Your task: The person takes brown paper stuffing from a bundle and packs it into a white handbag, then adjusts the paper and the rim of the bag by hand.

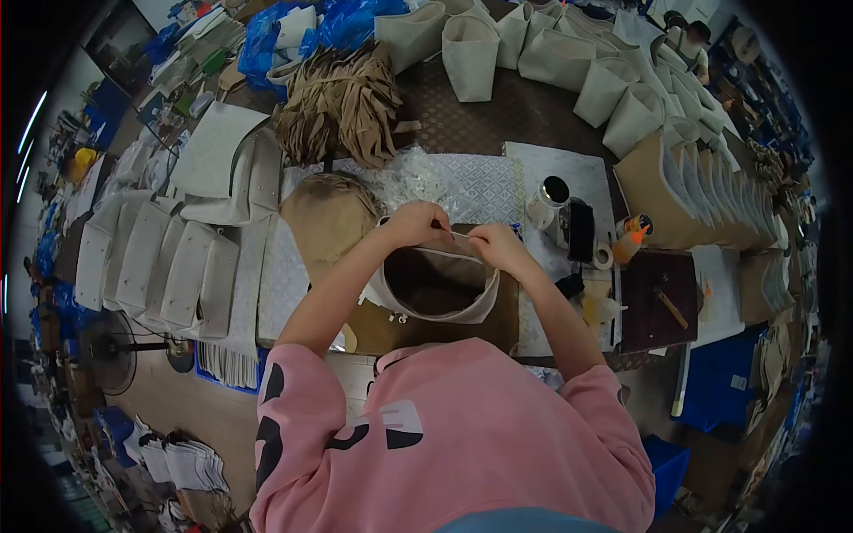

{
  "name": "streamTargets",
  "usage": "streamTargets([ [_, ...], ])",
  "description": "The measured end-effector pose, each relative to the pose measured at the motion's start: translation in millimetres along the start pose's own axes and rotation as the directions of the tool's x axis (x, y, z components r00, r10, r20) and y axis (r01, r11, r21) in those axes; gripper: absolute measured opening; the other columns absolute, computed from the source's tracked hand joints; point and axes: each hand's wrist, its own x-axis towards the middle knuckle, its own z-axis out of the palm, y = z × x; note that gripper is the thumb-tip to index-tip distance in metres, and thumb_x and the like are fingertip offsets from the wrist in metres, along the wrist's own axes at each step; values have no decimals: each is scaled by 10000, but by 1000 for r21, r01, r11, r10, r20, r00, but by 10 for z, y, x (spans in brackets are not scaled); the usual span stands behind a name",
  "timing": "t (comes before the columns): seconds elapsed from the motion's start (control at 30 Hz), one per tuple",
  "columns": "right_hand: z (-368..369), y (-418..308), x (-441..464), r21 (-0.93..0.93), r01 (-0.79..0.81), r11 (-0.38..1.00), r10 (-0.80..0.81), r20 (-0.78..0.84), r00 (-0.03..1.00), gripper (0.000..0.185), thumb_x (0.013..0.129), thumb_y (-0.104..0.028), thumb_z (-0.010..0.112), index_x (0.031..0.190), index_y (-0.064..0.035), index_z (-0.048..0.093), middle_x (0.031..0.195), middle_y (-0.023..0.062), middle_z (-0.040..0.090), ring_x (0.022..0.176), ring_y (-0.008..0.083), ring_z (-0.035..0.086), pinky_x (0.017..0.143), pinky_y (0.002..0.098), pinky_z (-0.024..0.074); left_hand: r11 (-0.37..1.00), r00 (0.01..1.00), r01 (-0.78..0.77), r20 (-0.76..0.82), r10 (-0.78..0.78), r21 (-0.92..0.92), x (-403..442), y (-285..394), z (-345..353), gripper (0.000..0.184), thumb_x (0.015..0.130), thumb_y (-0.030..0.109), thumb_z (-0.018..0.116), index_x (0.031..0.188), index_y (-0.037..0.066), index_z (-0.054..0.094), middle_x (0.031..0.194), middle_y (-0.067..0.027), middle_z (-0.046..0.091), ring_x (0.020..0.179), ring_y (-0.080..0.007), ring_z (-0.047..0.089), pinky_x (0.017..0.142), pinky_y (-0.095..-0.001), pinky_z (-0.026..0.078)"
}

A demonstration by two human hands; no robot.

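Observation:
A pale grey bag (482, 310) with a dark inside stands at the table's front edge, its mouth towards me. My left hand (419, 224) is closed on the far rim of its mouth, fingers bent down and partly hidden. Beside it, my right hand (500, 247) pinches the same rim between thumb and fingers. A short light edge of the rim stretches between the two hands. Small metal fittings (397, 317) hang at the bag's near left side. Left of the bag lies a brown paper-like piece (327, 218).
Clear plastic wrapping (418, 182) and a brown paper bundle (342, 102) lie beyond. Right are a can (546, 200), tape roll (603, 257), orange-topped bottle (629, 244) and hammer (671, 306). Several pale bags (471, 58) stand at the back; others (147, 258) are left. A person (689, 44) is far right.

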Motion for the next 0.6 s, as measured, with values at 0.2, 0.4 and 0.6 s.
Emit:
streamTargets([
  [0.2,138,-87,173,-5,132,991,-132,5,991,182,858,-209,625,919,-65,719,830,179,681,810,379,657,740,449,512,989,988,-133,-69,137,57,-26,-69,98,172,756,251,761,861,117,736,868,-65,694,839,-283,665,735,-379,515],
  [0.4,185,-189,152,-247,243,938,-223,107,969,213,885,-265,604,875,-81,711,799,173,678,789,377,657,702,480,515,967,989,-149,55,140,208,-237,37,-25,142,794,247,717,873,132,746,862,-60,672,862,-281,658,739,-404,510],
  [0.6,-114,-287,-400,-264,110,958,-84,110,990,202,921,-221,550,873,-68,673,804,202,670,800,407,649,711,504,512,988,997,37,55,-45,148,-612,-176,-360,182,791,261,723,899,117,746,885,-88,690,885,-305,652,745,-407,508],
])
